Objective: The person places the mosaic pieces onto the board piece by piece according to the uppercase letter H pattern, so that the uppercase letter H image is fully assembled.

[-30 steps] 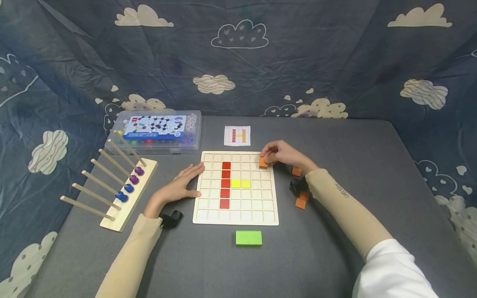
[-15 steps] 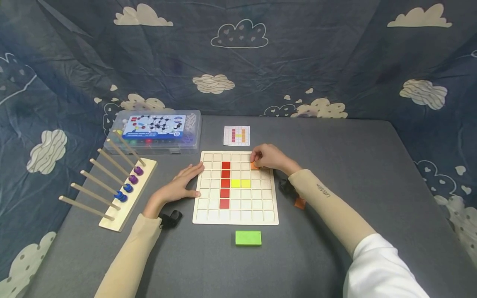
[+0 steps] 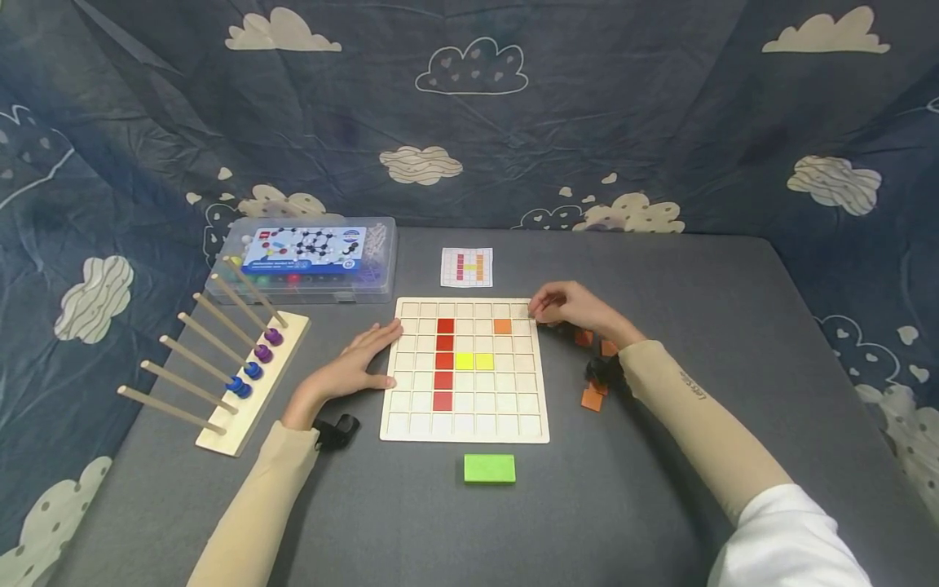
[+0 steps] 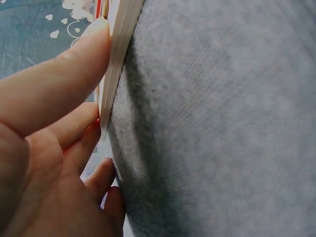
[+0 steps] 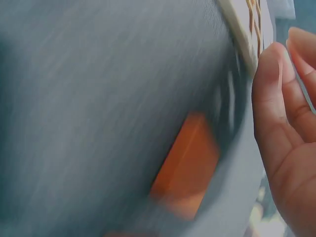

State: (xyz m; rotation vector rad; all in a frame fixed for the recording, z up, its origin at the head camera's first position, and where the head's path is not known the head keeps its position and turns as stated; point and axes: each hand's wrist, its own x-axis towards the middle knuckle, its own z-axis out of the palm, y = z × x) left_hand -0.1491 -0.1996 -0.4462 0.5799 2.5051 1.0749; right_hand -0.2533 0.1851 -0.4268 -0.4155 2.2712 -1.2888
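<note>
The left hand (image 3: 355, 364) braced the board (image 3: 484, 401) with straight fingers, seemingly wise for square placement. The right hand (image 3: 575, 308), loosely curled, looked empty beside it; one orange tile (image 3: 502, 326) lay in a cell.

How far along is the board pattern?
Done: five red tiles in a column, two yellow tiles, one orange tile on the board. In hand: right hand appears empty; left hand touches the board's left edge. Remaining: probably the rest of the orange column, per the card; loose orange tiles lie beside the board.
</note>
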